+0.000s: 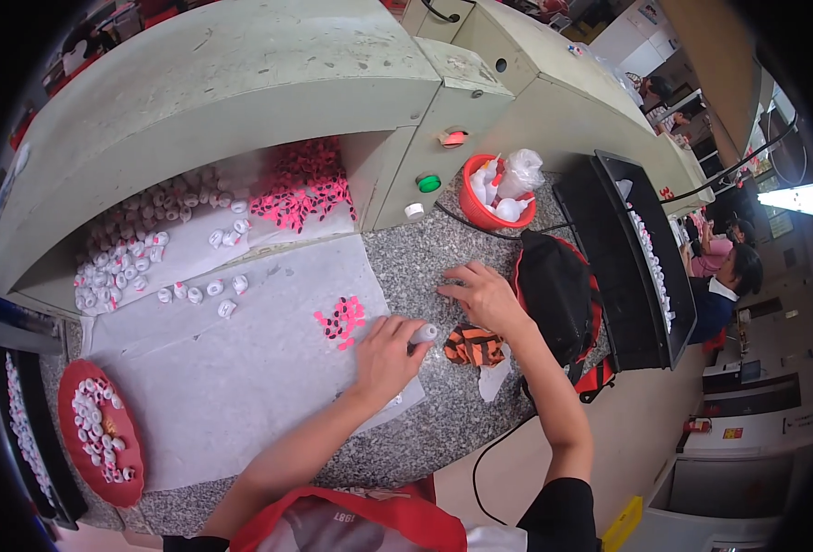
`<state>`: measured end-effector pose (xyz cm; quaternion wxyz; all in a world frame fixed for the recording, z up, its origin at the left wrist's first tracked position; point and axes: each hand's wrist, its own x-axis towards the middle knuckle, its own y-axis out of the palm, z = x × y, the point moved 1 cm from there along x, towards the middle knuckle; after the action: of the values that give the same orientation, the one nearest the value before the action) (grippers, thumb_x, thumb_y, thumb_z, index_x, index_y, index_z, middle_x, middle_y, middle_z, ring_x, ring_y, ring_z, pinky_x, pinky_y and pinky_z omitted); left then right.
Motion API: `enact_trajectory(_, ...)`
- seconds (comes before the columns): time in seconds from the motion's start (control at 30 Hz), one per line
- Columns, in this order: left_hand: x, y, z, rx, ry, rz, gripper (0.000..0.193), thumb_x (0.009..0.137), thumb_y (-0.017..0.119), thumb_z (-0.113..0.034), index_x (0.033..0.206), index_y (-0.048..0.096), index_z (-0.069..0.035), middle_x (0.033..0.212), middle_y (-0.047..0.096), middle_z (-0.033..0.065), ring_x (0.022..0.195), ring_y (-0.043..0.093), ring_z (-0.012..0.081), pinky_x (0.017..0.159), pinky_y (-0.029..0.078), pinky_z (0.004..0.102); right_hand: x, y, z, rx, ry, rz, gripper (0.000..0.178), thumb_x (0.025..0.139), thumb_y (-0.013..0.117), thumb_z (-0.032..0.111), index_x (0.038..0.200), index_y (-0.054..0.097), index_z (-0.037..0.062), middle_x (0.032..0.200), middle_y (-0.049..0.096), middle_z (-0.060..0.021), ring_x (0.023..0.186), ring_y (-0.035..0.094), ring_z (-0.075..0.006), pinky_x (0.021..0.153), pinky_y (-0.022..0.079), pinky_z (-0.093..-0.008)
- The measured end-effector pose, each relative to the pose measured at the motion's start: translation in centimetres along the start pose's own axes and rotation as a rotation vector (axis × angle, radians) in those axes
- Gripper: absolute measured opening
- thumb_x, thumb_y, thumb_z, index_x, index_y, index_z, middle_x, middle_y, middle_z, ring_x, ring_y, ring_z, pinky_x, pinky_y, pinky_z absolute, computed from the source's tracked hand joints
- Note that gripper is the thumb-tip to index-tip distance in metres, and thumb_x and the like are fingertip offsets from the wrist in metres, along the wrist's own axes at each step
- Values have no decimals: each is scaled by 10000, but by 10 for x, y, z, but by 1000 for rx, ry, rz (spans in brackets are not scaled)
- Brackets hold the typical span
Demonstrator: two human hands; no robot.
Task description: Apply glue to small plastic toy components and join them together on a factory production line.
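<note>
My left hand [386,361] is closed around a small white squeeze bottle [423,334], whose pale round end shows past the fingers. My right hand [482,296] hovers over or rests on the speckled stone worktop, its fingers apart and nothing visible in them. Just below it lies a crumpled orange-and-black striped cloth [473,346] with a scrap of white paper [493,379]. Beside my left hand, small pink-and-black pieces [340,320] are scattered on a white sheet [241,396]. Several small white rounded parts with pink spots [213,289] sit farther left on it.
A grey machine [241,74] with an opening full of white parts and pink pieces [305,189] spans the back. A red plate [131,442] of white parts stands left. To the right are a red basket [469,198] of bottles, a black bag [554,294] and black trays [600,239].
</note>
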<state>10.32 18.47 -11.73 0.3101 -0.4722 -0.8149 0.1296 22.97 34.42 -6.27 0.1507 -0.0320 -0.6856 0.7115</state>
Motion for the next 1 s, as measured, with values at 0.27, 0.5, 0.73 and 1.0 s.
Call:
enact_trajectory(0.27, 0, 0, 1, -13, -23, 13, 257, 707, 746, -197, 929, 656, -103, 866, 612, 32, 813, 582, 242, 668, 486, 358, -15, -16, 13, 497, 609, -336, 185, 721, 682, -13, 896, 636, 25, 930, 592, -48, 811, 583, -145, 744, 480, -267)
enact_trajectory(0.5, 1, 0, 1, 2, -20, 23, 274, 697, 750, -191, 939, 661, -100, 858, 607, 36, 811, 579, 243, 668, 487, 362, -25, 5, 59, 1091, 491, -340, 179, 779, 690, 13, 954, 654, 9, 1027, 566, -86, 915, 582, -152, 763, 496, -264)
enact_trajectory(0.73, 1, -1, -3, 5, -9, 45, 273, 689, 751, -169, 930, 661, -79, 857, 609, 44, 809, 579, 251, 678, 481, 360, -26, 8, 57, 836, 404, -275, 187, 758, 719, 116, 938, 685, 74, 962, 620, -60, 922, 558, -203, 722, 464, -299)
enact_trajectory(1.0, 3, -3, -4, 5, 5, 60, 248, 708, 718, -153, 941, 656, -97, 872, 610, 40, 829, 582, 256, 685, 484, 374, -23, -4, 67, 489, 322, -327, 210, 708, 769, 141, 855, 642, 60, 913, 606, -75, 813, 568, -225, 631, 479, -310)
